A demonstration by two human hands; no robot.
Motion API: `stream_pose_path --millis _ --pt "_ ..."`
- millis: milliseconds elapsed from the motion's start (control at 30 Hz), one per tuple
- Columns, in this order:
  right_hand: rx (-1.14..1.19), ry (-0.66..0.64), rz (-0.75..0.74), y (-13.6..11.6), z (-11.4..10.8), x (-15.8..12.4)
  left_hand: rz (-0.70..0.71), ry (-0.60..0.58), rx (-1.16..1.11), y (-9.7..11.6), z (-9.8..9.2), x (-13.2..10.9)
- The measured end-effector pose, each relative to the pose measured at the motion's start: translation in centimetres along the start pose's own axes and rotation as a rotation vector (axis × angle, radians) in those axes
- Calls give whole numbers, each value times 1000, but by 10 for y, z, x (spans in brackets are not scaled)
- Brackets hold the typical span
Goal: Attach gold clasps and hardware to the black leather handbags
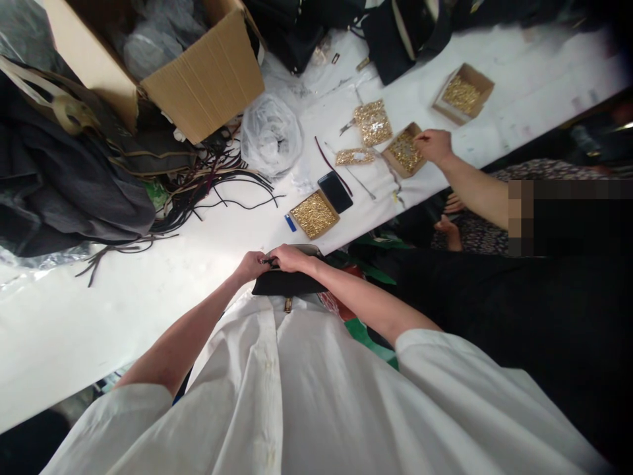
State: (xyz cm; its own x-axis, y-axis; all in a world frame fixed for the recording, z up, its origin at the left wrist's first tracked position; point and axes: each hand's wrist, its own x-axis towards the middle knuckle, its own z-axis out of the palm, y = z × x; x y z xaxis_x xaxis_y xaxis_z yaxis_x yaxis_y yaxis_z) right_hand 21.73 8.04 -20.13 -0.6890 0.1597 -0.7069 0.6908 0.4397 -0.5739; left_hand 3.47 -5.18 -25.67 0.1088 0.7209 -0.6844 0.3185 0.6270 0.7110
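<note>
Close to my body, at the table's near edge, I hold a black bag with a greyish inner side showing at its far edge. My left hand is closed on the upper left part of the bag. My right hand grips it just beside the left, fingers bent over the top. Something small and dark shows between the two hands, too small to name. Just beyond the bag sits an open box of small gold metal pieces, with a phone against it.
A co-worker's hand reaches into another box of gold pieces at right. Bags of gold pieces, a plastic bag, dark cords and a large carton lie on the white table. Black bags stand behind.
</note>
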Motion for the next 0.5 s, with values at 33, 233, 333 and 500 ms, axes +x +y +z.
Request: stream_pose_path --millis 33,233,333,500 --pt "-6 -1 9 0 -2 0 8 3 3 0 0 -1" --pt "-40 -7 28 -2 -4 0 49 -40 45 4 -10 -1" --pt "-47 -15 26 -3 -3 -1 63 -84 78 8 -14 2" --pt "-73 -26 55 -5 -3 -4 55 -116 125 15 -14 7"
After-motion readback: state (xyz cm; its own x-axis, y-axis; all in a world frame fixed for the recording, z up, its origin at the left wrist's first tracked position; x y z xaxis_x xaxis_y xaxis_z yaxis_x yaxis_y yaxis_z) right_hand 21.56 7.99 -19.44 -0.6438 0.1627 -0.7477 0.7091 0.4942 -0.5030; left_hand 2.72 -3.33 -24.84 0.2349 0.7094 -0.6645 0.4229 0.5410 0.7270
